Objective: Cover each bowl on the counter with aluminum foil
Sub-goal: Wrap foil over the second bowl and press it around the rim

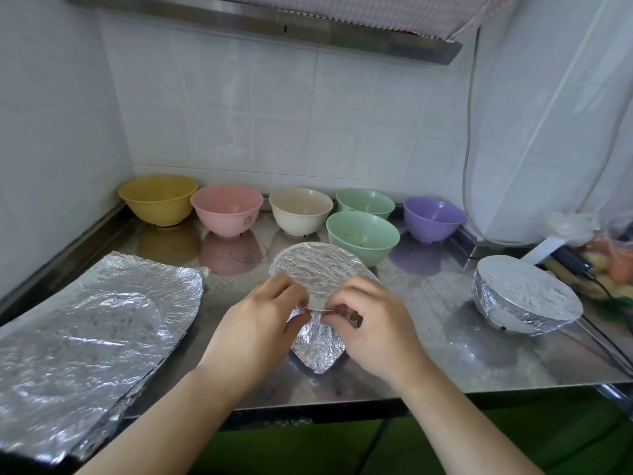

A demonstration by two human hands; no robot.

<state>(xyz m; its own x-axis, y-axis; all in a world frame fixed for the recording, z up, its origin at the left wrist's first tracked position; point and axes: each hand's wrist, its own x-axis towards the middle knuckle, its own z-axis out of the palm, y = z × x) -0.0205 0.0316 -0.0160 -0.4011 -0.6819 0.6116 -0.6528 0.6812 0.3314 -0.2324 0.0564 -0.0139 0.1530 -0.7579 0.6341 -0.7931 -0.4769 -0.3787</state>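
A bowl wrapped in aluminum foil point(317, 269) stands in the middle of the steel counter point(445, 354). My left hand point(255, 323) and my right hand point(373, 323) pinch the foil along the bowl's near rim, and a loose foil flap hangs down between them. A second foil-covered bowl point(524, 296) sits at the right. Along the back wall stand uncovered bowls: yellow point(157, 198), pink point(226, 209), cream point(300, 209), two green point(363, 236) point(364, 200) and purple point(433, 217). A stack of crinkled foil sheets point(92, 323) lies at the left.
A tiled wall rises behind and at the left. A white cable point(467, 166) hangs at the right, above a black charger with a lead point(575, 264) and a bag of food point(613, 258). The counter's front edge runs just below my wrists.
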